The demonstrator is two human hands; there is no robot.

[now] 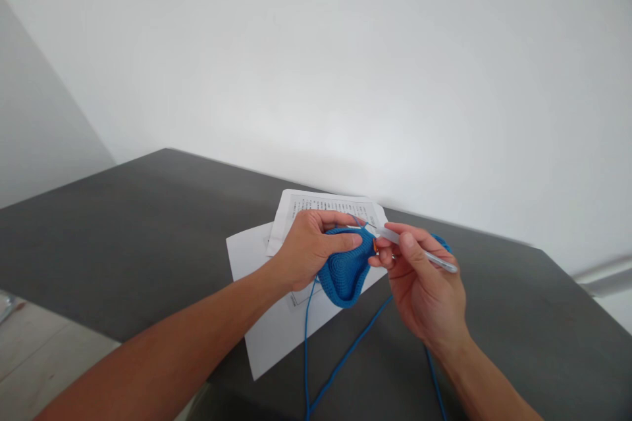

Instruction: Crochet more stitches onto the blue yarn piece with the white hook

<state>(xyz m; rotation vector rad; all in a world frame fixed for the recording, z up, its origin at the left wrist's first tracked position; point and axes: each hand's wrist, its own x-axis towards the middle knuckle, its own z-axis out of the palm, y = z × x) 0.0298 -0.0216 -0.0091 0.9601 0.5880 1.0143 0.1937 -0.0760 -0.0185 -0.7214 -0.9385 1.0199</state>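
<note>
My left hand (pixel 309 247) is closed around a blue crocheted piece (pixel 345 270), cup-shaped, held just above the sheets of paper. My right hand (pixel 424 283) pinches a light-coloured crochet hook (pixel 419 251), whose tip meets the top edge of the blue piece near a small orange marker. Blue yarn (pixel 345 355) trails from the work down across the table toward me, in two strands. A bit more blue yarn shows behind my right hand.
A dark grey table (pixel 123 230) carries printed white paper sheets (pixel 276 329) under my hands. A white wall stands behind the table. A pale wooden floor (pixel 44 348) shows at the lower left.
</note>
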